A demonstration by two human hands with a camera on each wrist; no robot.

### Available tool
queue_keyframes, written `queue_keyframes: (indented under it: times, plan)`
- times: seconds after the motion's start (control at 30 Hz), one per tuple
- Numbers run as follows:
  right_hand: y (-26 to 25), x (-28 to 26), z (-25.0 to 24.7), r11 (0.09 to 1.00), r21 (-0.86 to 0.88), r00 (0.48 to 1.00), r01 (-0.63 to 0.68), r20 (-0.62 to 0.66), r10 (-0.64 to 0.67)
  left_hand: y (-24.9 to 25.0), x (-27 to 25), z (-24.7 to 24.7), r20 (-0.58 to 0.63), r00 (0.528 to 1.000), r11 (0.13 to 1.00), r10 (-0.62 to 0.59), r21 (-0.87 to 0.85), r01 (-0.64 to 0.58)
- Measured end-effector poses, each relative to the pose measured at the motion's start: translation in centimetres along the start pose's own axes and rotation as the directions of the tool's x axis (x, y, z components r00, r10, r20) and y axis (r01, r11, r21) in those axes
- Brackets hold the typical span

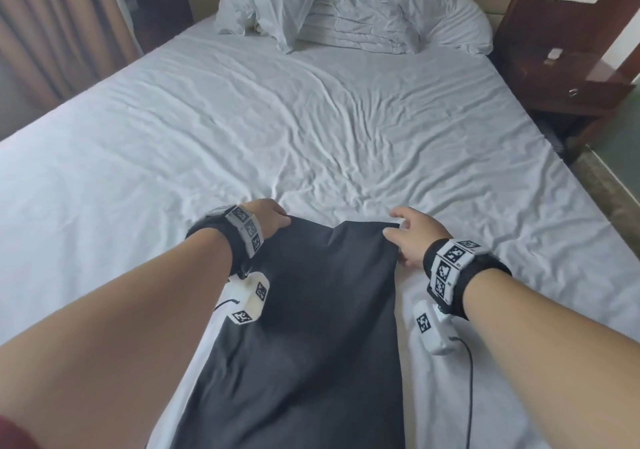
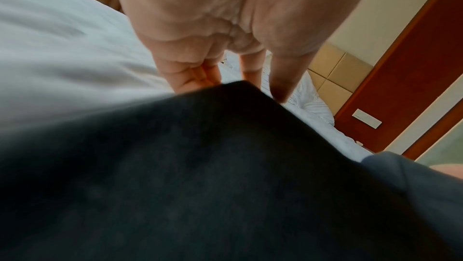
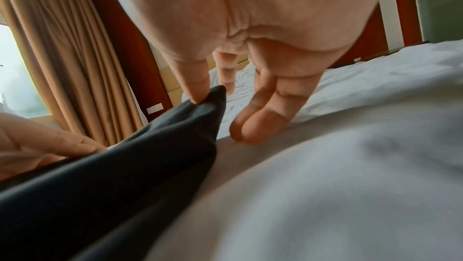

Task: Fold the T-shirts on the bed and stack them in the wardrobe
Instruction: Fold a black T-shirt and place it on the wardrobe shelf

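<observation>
Forearms reach out, both hands pinching dark T-shirt corners.

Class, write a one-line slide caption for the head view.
Both hands, left hand and right hand, pinch a dark grey T-shirt's far corners on a white-sheeted bed.

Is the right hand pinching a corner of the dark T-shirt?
Yes: the right hand pinches the far corner of the dark T-shirt between thumb and forefinger.
</observation>
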State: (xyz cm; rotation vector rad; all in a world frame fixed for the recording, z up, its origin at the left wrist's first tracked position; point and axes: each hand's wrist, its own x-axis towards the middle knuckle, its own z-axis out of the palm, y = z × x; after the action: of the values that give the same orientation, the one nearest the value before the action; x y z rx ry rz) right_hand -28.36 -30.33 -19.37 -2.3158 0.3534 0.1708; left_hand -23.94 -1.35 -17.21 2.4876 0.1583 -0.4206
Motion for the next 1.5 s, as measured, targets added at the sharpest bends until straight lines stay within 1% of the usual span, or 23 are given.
queue_keyframes:
  times: [0.1,0.23,0.33,0.4,0.47,0.53,0.57,0.67,0.73,0.8,0.87,0.93,0.97,1.03,1.07,1.1,1.13,1.2,1.27,1.3,1.33,1.4,1.5]
  plan:
    - [0.5,0.5,0.5,0.989,0.147,0.999,-0.031,0.029,0.027,-1.1,0.8,0.5,-0.088,0.996,0.995,-0.007,-0.100,-0.002]
    - [0.7,0.0,0.7,0.990,0.143,1.000,0.020,0.006,-0.021,-2.3,0.6,0.0,-0.134,0.990,0.958,-0.050,-0.285,0.010]
    - [1.0,0.2,0.7,0.996,0.089,0.999,0.025,-0.049,-0.021,-2.6,0.4,-0.4,-0.141,0.987,0.951,-0.082,-0.306,0.035]
    - [1.4,0.7,0.7,0.999,-0.035,0.996,0.023,-0.089,-0.026,-2.4,0.7,-0.4,-0.113,0.988,0.972,-0.101,-0.225,0.074]
    - [1.5,1.1,1.1,0.993,-0.118,0.995,0.003,-0.099,-0.015,-1.6,1.0,-0.4,-0.071,0.990,0.991,-0.118,-0.068,0.113]
    - [1.5,1.5,1.5,0.992,-0.124,0.995,-0.028,-0.095,0.017,-0.7,1.3,-0.5,-0.058,0.990,0.991,-0.130,0.002,0.130]
    - [1.6,1.6,1.6,0.993,-0.108,0.995,-0.042,-0.099,0.032,-0.3,1.4,-0.6,-0.029,0.991,0.991,-0.129,0.015,0.130]
    - [1.6,1.8,1.5,0.998,-0.031,0.992,-0.058,-0.116,0.054,-0.5,1.7,-0.5,0.064,0.987,0.988,-0.148,-0.040,0.150]
    - [1.3,1.4,1.2,0.999,0.014,0.991,-0.034,-0.127,0.036,-1.1,1.3,-0.5,0.123,0.979,0.979,-0.160,-0.103,0.173]
    - [1.0,0.8,0.6,0.999,0.054,0.990,0.007,-0.141,0.001,-2.1,1.7,0.1,0.131,0.980,0.957,-0.151,-0.228,0.178]
    - [0.3,-0.3,-0.6,0.997,0.071,0.989,0.026,-0.145,-0.016,-3.2,2.6,0.5,0.092,0.991,0.923,-0.093,-0.365,0.121]
    - [-1.0,-2.0,-2.4,0.997,0.061,0.988,0.048,-0.147,-0.039,-2.1,0.4,-0.8,0.050,0.999,0.885,-0.010,-0.464,0.032]
    - [-1.9,-2.9,-3.4,0.998,0.021,0.987,0.064,-0.150,-0.060,-0.6,-1.8,-2.0,0.018,0.999,0.882,0.034,-0.472,-0.022]
    - [-4.1,-5.3,-5.7,0.980,-0.167,0.980,0.111,-0.145,-0.135,2.5,-6.8,-4.5,-0.067,0.986,0.912,0.153,-0.376,-0.167]
    - [-5.5,-6.6,-6.9,0.958,-0.249,0.974,0.143,-0.135,-0.181,3.8,-8.8,-5.5,-0.098,0.970,0.922,0.221,-0.303,-0.241]
    - [-7.0,-8.0,-8.0,0.942,-0.281,0.970,0.184,-0.104,-0.220,5.1,-10.7,-6.3,-0.120,0.951,0.925,0.285,-0.224,-0.306]
    - [-8.6,-9.4,-9.0,0.935,-0.267,0.965,0.232,-0.058,-0.256,6.4,-12.6,-7.1,-0.134,0.928,0.918,0.347,-0.153,-0.365]
    - [-12.2,-12.8,-10.8,0.930,-0.150,0.942,0.337,0.046,-0.334,9.0,-16.3,-8.4,-0.160,0.883,0.890,0.441,-0.049,-0.453]
    - [-15.4,-16.6,-12.3,0.901,-0.051,0.897,0.431,0.138,-0.421,11.4,-19.8,-9.5,-0.189,0.838,0.853,0.512,-0.003,-0.522]
    - [-16.7,-18.4,-13.0,0.876,-0.035,0.869,0.480,0.152,-0.470,12.5,-21.2,-10.0,-0.194,0.815,0.833,0.546,0.020,-0.553]
    - [-17.9,-20.1,-13.8,0.847,-0.031,0.840,0.531,0.148,-0.522,13.4,-22.5,-10.6,-0.200,0.791,0.812,0.578,0.049,-0.581]
    - [-19.5,-23.1,-15.3,0.804,-0.052,0.804,0.592,0.105,-0.585,14.7,-24.9,-11.9,-0.243,0.753,0.787,0.611,0.079,-0.612]
    - [-20.6,-27.1,-17.8,0.779,-0.100,0.785,0.619,0.038,-0.619,15.8,-28.0,-13.3,-0.334,0.717,0.768,0.611,0.034,-0.639]
